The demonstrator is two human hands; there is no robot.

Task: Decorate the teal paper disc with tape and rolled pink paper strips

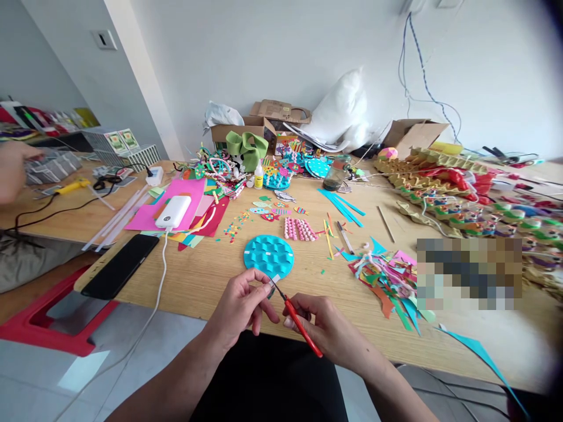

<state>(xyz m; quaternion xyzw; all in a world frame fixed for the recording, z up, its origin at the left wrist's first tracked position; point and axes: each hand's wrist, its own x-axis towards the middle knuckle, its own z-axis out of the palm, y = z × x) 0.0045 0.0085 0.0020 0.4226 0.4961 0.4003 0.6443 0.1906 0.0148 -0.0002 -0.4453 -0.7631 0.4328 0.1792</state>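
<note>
My left hand point(246, 302) pinches a small white piece point(275, 278) near its fingertips, just below a round blue dimpled disc point(268, 249). Red-handled scissors point(301, 328) are held in my right hand point(319, 325), their dark tips pointing up-left to the left fingertips. Small white patches dot the disc, which lies flat on the wooden table point(197, 278). Behind it are pink beaded strips point(299, 229), and colored dots point(237, 225) lie to the left. Paper fish point(281, 211) rest further back.
Paper scraps point(391, 281) and a pen point(345, 236) lie right. Left are a black phone point(121, 265), a white power bank point(173, 212) with cable and pink paper point(145, 214). Egg cartons point(440, 170) fill the back right. Another person's hand point(15, 167) shows far left.
</note>
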